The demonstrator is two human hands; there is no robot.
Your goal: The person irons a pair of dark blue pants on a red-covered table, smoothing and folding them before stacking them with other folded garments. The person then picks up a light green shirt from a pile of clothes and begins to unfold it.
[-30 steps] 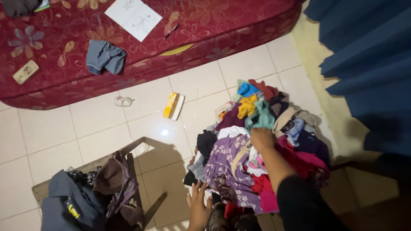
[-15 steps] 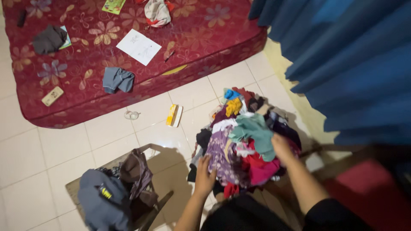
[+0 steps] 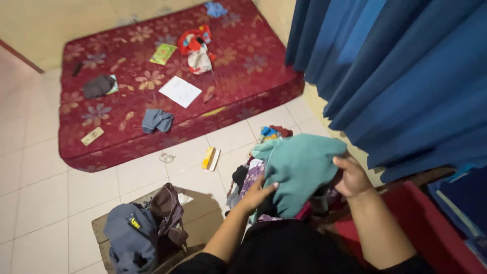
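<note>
both hands gripping teal garment (image 3: 299, 170): left hand (image 3: 257, 193) closed on its lower left edge, right hand (image 3: 351, 176) closed on the right edge. garment held up over clothes pile (image 3: 251, 175), beside blue curtain (image 3: 406, 76).

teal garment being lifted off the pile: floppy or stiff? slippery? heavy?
Probably floppy: the teal garment folds and sags between the left hand and right hand. Likely light, since loose grips hold it above the clothes pile. The matte, knit-looking surface suggests little slip.
</note>
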